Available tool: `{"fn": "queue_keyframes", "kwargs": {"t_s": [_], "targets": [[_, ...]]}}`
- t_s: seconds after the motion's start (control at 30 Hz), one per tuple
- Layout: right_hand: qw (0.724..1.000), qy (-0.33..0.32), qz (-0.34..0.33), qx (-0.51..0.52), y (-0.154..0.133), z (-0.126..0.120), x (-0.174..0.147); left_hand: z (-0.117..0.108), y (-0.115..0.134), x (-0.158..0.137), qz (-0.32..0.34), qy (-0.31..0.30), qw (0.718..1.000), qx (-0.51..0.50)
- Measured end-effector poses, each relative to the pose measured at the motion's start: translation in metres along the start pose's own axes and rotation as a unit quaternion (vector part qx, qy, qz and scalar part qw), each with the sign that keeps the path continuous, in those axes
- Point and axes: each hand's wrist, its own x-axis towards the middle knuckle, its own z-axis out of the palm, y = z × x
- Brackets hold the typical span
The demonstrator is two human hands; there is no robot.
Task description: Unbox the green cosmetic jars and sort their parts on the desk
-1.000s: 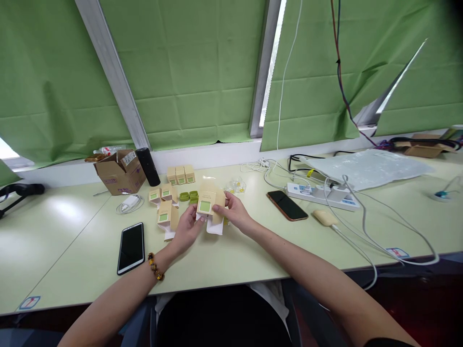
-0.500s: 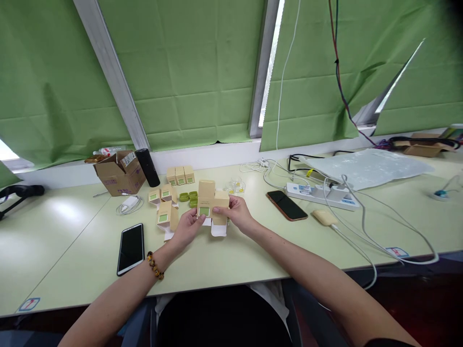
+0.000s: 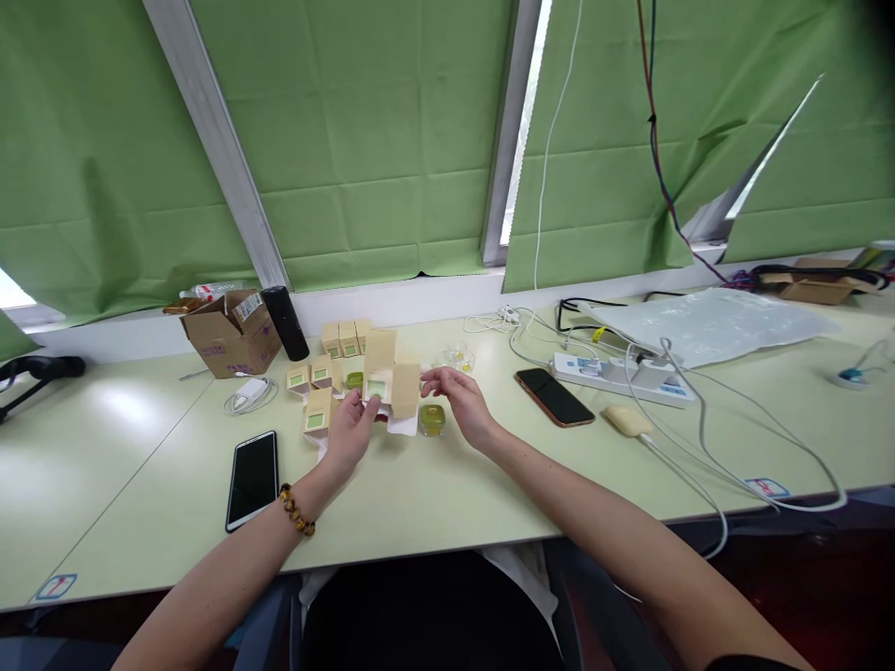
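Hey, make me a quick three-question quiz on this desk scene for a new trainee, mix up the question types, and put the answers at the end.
1. Multiple choice: what is the left hand holding?
A) a phone
B) a small open carton
C) a power strip

2. True or false: the black cylinder stands beside the brown cardboard box.

3. Fill in the blank: the green container just right of that carton in the picture is nearest to the ____.

Key:
1. B
2. True
3. right hand
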Motion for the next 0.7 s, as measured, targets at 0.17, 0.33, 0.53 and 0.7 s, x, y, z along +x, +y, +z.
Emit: {"fn": "queue_keyframes", "kwargs": {"t_s": [0.17, 0.33, 0.53, 0.7], "targets": [[1.0, 0.018, 0.006, -0.009, 0.004, -0.002, 0.002, -0.013, 0.001, 0.0, 0.266, 0.067, 0.931, 0.242], [0.999, 0.018, 0.03, -0.001, 0.007, 0.0, 0.002, -0.03, 0.018, 0.001, 0.553, 0.121, 0.716, 0.409], [0.999, 0.027, 0.038, 0.001, 0.002, 0.001, -0.001, -0.033, 0.024, -0.003, 0.631, 0.136, 0.587, 0.489], [0.998, 0.038, 0.039, 0.011, -0.003, 0.004, -0.003, -0.031, 0.024, -0.006, 0.647, 0.086, 0.565, 0.504]]}}
